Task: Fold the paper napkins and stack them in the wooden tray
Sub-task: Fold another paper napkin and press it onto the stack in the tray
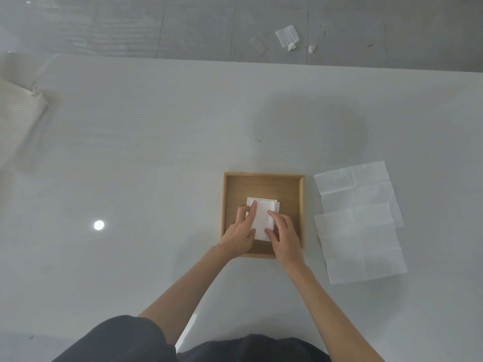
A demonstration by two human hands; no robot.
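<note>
A square wooden tray (264, 184) sits on the white table in front of me. Inside it lies a small stack of folded white napkins (262, 218). My left hand (241, 232) rests on the stack's left edge, index finger stretched over the top napkin. My right hand (283, 235) holds the stack's right edge, thumb and fingers pinching the top folded napkin. To the right of the tray lie two unfolded napkins, one farther (358, 189) and one nearer (360, 246), overlapping each other.
The white table (156, 165) stretches wide to the left and beyond the tray. A cream cloth (18, 113) hangs over the far left edge. Scraps of paper (287, 36) lie on the grey floor past the table.
</note>
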